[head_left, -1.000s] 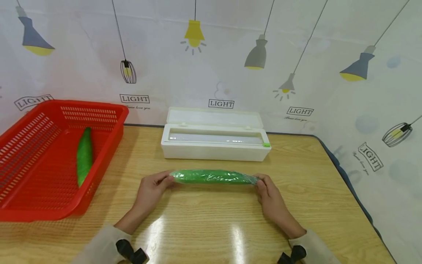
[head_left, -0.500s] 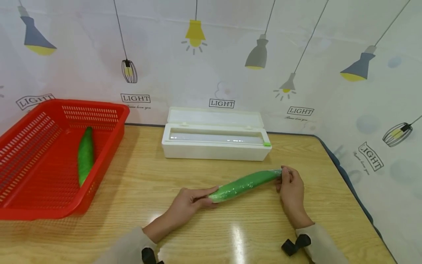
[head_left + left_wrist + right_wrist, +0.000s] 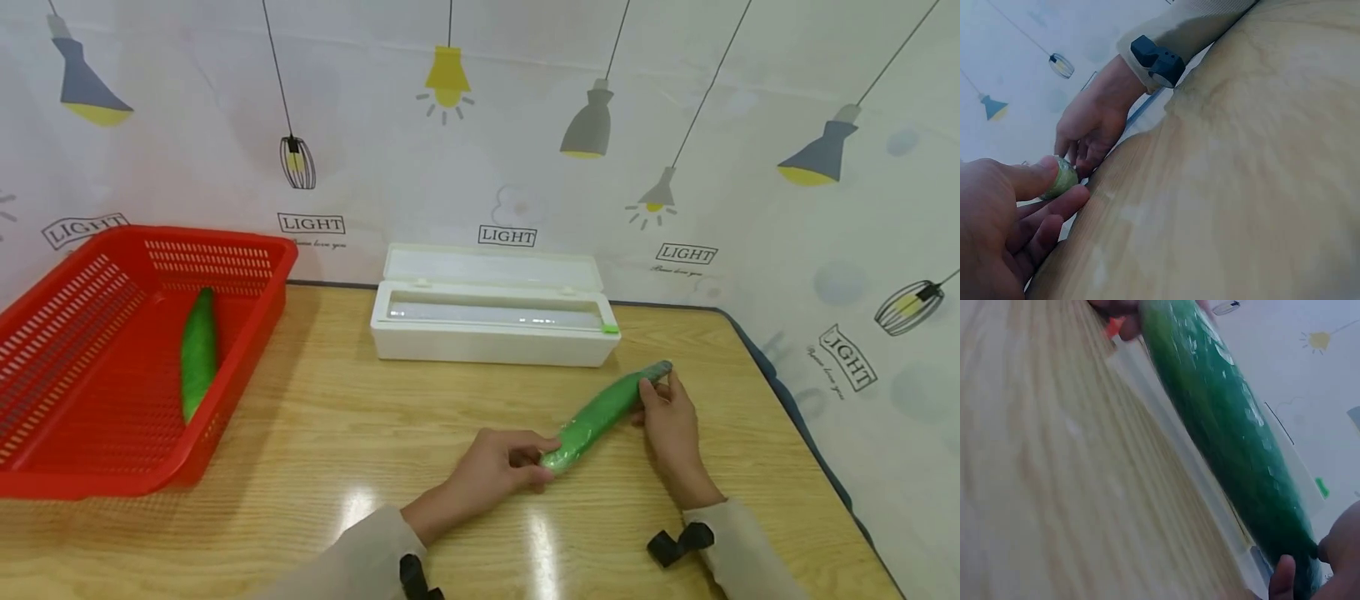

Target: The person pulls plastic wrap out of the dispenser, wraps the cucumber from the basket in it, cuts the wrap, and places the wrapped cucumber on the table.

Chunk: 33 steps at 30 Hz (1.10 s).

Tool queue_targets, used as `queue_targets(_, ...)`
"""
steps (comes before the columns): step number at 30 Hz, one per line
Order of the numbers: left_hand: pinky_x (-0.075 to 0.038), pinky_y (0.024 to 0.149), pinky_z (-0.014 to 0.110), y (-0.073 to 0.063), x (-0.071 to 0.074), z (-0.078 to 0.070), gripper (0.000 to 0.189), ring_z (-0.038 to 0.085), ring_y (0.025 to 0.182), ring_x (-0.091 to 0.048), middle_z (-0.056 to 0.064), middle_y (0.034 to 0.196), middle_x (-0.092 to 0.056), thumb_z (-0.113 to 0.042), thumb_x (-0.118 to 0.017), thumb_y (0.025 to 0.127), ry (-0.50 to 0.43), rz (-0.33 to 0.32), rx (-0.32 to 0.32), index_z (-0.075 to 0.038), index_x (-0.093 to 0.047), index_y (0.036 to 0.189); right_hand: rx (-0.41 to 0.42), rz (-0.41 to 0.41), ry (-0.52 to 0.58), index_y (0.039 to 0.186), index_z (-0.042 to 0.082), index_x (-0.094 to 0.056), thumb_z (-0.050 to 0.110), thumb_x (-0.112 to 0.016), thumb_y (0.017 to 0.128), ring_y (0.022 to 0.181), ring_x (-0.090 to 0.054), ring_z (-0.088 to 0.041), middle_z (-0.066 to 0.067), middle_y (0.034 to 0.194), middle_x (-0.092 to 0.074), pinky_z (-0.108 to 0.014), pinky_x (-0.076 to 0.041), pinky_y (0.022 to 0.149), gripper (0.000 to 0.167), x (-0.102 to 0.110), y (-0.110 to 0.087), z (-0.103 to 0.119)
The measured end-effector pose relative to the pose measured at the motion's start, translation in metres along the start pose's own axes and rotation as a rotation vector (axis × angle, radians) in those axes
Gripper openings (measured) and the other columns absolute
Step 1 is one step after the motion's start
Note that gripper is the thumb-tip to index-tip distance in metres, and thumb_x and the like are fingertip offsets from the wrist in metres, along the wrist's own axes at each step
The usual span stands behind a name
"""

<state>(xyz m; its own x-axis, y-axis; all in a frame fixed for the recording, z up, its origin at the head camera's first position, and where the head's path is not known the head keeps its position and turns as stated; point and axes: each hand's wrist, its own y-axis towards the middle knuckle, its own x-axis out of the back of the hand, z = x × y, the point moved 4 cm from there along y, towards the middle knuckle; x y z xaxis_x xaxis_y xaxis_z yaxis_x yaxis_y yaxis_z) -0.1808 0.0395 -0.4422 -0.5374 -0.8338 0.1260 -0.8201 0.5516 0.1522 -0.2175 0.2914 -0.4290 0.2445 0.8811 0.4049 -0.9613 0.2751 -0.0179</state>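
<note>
We see the film-wrapped cucumber [image 3: 600, 415] at 4 o'clock in head view, left hand [image 3: 489, 468] pinching its near end, right hand [image 3: 672, 432] pinching near its far tip; probably wrap tidying, next move needing steady support. From it, cling-film dispenser [image 3: 491, 346] 10 o'clock, red basket [image 3: 251, 354] with another cucumber [image 3: 198, 354] 9 o'clock, neither in our way.

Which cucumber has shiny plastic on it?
The held cucumber: clear film glints on it. The other cucumber, in the red basket, shows none.
</note>
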Motion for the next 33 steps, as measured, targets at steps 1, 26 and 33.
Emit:
queue_targets(1, -0.055, 0.063, 0.026, 0.003, -0.004, 0.000, 0.035, 0.012, 0.066, -0.066, 0.006, 0.090, -0.070, -0.010, -0.075, 0.082, 0.006, -0.005, -0.006, -0.009, -0.069, 0.116, 0.002, 0.013, 0.005, 0.153, 0.007, -0.004, 0.032, -0.039, 0.104, 0.076, -0.059, -0.008, -0.026, 0.134, -0.044, -0.020, -0.050, 0.065, 0.066, -0.001, -0.001, 0.001)
queue_targets(26, -0.046, 0.070, 0.012, 0.057, -0.060, -0.003, 0.036, -0.002, 0.078, -0.059, -0.001, 0.094, -0.068, -0.017, -0.064, 0.093, 0.296, -0.078, -0.140, -0.006, -0.059, 0.127, 0.094, 0.206, -0.304, 0.148, -0.006, -0.019, 0.041, -0.054, 0.097, 0.118, -0.050, -0.043, -0.033, 0.133, -0.045, -0.050, -0.045, 0.091, 0.078, -0.001, -0.014, 0.023)
queue_targets(33, -0.042, 0.082, 0.012, 0.059, -0.070, -0.005, 0.037, -0.004, 0.095, -0.056, -0.009, 0.119, -0.064, -0.026, -0.063, 0.094, 0.550, 0.087, -0.156, -0.016, -0.061, 0.130, 0.156, 0.149, -0.353, 0.145, -0.003, -0.033, 0.033, -0.057, 0.096, 0.112, -0.054, -0.039, -0.029, 0.129, -0.052, -0.051, -0.046, 0.089, 0.065, 0.014, -0.003, 0.018)
